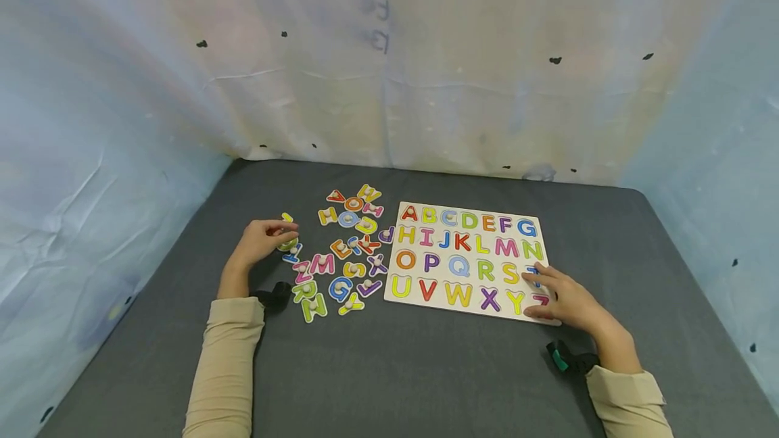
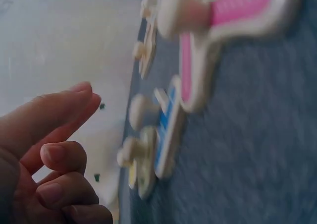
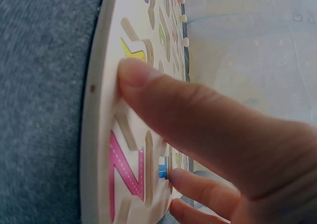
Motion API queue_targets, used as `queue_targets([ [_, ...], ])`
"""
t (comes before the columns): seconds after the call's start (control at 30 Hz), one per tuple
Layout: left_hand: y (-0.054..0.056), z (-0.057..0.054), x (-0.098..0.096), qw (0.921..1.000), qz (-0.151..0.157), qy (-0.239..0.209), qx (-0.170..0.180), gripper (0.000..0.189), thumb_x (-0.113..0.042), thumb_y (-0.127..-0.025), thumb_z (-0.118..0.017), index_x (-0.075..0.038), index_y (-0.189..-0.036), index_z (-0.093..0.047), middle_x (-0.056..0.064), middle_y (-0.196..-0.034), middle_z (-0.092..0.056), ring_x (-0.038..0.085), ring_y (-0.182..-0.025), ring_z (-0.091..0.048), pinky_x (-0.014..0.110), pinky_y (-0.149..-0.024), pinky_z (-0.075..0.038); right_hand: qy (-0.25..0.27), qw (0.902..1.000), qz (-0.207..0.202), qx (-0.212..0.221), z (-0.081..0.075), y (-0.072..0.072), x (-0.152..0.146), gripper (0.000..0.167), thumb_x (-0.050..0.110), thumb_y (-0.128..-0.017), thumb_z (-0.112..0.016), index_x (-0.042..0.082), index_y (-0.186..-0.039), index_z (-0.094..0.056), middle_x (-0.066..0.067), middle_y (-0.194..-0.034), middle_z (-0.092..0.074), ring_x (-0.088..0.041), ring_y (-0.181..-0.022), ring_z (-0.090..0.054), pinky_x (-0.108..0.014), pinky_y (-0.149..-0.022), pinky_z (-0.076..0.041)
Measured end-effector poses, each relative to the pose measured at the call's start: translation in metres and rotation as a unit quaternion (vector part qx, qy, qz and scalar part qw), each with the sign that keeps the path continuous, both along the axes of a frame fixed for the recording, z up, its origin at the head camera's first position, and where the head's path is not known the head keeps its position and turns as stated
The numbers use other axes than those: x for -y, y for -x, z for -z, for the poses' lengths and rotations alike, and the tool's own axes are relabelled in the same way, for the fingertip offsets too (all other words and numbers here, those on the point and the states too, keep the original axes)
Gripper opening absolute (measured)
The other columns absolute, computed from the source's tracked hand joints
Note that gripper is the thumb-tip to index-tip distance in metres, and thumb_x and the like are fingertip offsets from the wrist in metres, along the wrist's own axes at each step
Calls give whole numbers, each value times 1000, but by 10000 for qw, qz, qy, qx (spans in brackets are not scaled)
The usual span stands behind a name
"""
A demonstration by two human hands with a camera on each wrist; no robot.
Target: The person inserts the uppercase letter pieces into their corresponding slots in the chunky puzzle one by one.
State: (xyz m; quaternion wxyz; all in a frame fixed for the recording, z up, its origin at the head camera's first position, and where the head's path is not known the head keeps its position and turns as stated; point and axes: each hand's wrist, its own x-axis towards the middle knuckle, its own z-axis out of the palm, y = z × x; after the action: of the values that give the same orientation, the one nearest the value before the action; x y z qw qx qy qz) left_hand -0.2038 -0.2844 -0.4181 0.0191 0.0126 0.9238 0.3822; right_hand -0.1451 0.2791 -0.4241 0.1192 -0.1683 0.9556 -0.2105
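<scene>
On my feeds the left hand (image 1: pixel 262 240) is at the outer edge of the loose letters, thumb and forefinger stretched out close together, the other fingers loosely bent; I see nothing pinched in it. Just beneath those fingertips lies a yellow-green knobbed letter (image 1: pixel 289 246), partly covered, so I can't read it or tell whether they touch it.

For a sound pick I'd part thumb and forefinger a little more, come straight down over the knob and squeeze that alone. The blue letter piece (image 1: pixel 293 253) sits just beside it, on the wearer's side of the grip, and a low or slanted pinch could drag it along. A bit nearer the wearer lies the pink Z (image 1: pixel 302 270), with the pink M (image 1: pixel 322 263) to its right; I'd lift before travelling sideways so neither gets knocked.

Farther right of the grip, past the scatter, a purple knobbed letter (image 1: pixel 386 235) lies at the left edge of the alphabet board (image 1: pixel 439 301). I'd carry any piece high over it. In the board's top row, the A (image 1: pixel 410 213), B (image 1: pixel 429 215) and C (image 1: pixel 449 217) show knobs, so I judge those seated; a new piece should be turned to match its recess before pressing.

Farthest from the grip, the right hand (image 1: pixel 567 299) rests spread on the board's right end, thumb by the pink Z slot (image 3: pixel 128 172), gripping nothing. It seems to be steadying; light, even pressure should do.
</scene>
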Motion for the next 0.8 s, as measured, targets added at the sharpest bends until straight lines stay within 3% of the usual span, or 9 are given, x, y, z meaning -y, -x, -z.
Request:
queue_targets([
  [0.3,1,10,15,9996,-57,155,226,35,-24,-91,-67,-2,-118,-68,-8,-57,-37,9,-54,-33,27,-61,-33,-1,10000,55,43,3,-3,-3,71,33,-76,-79,2,-135,-53,-34,-146,-36,-58,-128,-36,-71,-96,-36],
  [0.8,-2,12,21,9982,16,337,490,37,-27,-91,-67,0,-116,-69,-7,-58,-40,10,-55,-36,27,-63,-33,-19,10000,7,-36,6,-2,-3,71,34,-76,-79,2,-135,-53,-33,-146,-37,-57,-128,-37,-71,-96,-36],
])
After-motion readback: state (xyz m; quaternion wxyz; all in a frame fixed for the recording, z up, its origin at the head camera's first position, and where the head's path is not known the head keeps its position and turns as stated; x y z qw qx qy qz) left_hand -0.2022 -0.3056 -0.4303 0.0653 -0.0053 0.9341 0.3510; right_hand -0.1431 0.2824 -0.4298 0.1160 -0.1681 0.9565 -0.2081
